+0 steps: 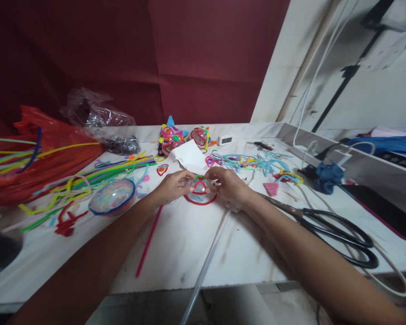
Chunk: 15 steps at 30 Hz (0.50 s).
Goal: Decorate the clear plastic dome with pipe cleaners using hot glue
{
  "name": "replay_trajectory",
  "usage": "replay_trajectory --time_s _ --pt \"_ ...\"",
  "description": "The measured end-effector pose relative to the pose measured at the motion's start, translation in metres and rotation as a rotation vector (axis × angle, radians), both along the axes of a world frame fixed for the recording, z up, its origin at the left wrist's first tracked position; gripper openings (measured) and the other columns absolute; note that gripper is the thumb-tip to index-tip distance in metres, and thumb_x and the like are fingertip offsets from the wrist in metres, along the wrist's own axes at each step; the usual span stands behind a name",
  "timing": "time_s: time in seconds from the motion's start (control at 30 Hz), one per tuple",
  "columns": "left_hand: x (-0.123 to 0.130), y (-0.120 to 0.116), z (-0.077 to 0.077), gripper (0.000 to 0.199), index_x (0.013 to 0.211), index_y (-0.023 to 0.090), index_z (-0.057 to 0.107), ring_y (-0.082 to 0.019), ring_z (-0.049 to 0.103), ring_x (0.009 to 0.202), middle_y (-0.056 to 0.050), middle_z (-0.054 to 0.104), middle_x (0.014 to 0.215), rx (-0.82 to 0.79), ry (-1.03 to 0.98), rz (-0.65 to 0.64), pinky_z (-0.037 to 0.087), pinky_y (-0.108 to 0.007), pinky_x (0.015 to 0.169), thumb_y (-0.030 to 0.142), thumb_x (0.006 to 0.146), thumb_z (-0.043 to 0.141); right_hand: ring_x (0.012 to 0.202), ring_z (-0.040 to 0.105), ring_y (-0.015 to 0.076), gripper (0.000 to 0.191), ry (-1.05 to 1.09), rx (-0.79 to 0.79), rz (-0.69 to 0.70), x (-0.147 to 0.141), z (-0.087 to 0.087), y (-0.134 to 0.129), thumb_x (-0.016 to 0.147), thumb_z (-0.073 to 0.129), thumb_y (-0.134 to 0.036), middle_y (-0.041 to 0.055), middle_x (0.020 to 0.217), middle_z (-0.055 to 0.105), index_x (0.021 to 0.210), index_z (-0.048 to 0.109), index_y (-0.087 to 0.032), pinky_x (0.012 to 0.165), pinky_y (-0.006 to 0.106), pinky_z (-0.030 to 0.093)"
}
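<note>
A small clear dome with red, pink and green fuzzy trim [200,197] sits at the middle of the white table. My left hand [174,186] holds its left side, fingers bent against it. From the right, my right hand [227,184] grips the other side with thumb and fingers. A white sheet of paper [190,155] lies just behind the dome. Near my left forearm is a pink pipe cleaner [149,241]. A clear bowl with a blue rim [112,197] stands left of my left hand.
Black-handled scissors [334,228] lie beside my right forearm. A clear rod [206,266] crosses the front edge of the table [165,289]. Loose pipe cleaners [257,161], two decorated balls [172,141] and a red bag [54,153] lie further back.
</note>
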<state>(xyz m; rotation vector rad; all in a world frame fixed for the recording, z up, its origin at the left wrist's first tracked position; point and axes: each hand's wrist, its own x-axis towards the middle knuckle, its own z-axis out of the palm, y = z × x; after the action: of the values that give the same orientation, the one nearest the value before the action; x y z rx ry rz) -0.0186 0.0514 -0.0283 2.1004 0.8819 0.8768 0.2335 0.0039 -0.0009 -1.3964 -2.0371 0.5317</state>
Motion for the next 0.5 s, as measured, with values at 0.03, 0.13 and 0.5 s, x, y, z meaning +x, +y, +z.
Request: replay_trajectory --time_s 0.03,0.13,0.5 --pt "-0.0001 0.0002 -0.0004 0.038 0.112 0.025 0.080 -0.037 0.080 0.123 -0.010 0.084 0.126 0.004 -0.005 -0.005 0.068 -0.059 0.107 0.050 0.084 0.082 0.113 0.081 0.0300 0.030 -0.005 0.004 0.003 0.0000 0.0002 -0.0007 0.085 0.082 -0.005 0.0067 0.115 0.084 0.105 0.077 -0.027 0.093 0.039 0.064" --pt "-0.0002 0.0012 -0.0023 0.036 0.113 0.028 0.080 -0.036 0.080 0.120 -0.009 0.084 0.124 0.027 -0.019 -0.020 0.069 -0.057 0.105 0.050 0.084 0.083 0.110 0.081 0.0301 0.031 -0.026 0.028 0.011 0.0001 0.0007 -0.0027 0.085 0.081 -0.004 0.0079 0.115 0.084 0.107 0.078 -0.026 0.093 0.040 0.063" --pt "-0.0010 0.0003 -0.0027 0.041 0.114 0.025 0.078 -0.035 0.079 0.121 -0.010 0.083 0.128 0.044 0.021 -0.004 0.068 -0.056 0.107 0.054 0.085 0.080 0.109 0.080 0.0285 0.026 0.019 0.018 0.011 0.0029 -0.0004 -0.0063 0.088 0.083 -0.011 0.0078 0.116 0.084 0.109 0.081 -0.025 0.096 0.040 0.062"
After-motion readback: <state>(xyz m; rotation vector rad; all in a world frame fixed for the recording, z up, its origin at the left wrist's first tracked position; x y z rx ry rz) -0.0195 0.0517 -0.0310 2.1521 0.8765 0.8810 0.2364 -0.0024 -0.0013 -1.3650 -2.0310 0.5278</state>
